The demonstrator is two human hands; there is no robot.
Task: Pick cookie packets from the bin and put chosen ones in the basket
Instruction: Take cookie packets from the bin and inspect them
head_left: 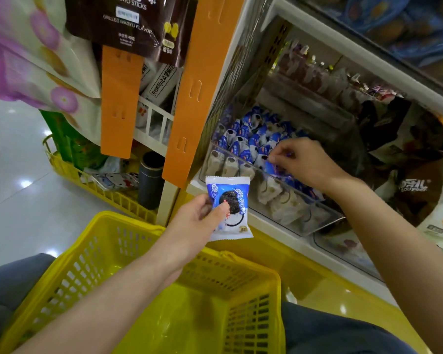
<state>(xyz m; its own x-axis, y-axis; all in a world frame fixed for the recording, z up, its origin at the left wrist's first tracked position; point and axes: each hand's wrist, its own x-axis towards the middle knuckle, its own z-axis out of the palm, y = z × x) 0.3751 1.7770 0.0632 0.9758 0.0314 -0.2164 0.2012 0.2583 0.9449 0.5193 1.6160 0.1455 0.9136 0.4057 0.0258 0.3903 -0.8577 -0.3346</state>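
Note:
A clear plastic bin point(287, 198) on the shelf holds several blue-and-white cookie packets point(243, 139). My left hand point(197, 221) pinches one blue-and-white cookie packet point(234, 213) with a dark cookie printed on it, held upright just in front of the bin and above the yellow basket point(128, 256). My right hand point(304, 162) reaches into the bin, fingers curled and pinching a blue packet point(274, 167) among the pile. The basket sits on my lap and its inside looks bare.
Orange shelf strips point(189, 98) hang left of the bin. A second yellow basket point(92, 185) with goods and a dark bottle point(151, 180) stands on the floor at left. Dark snack bags point(409, 180) crowd the shelf to the right.

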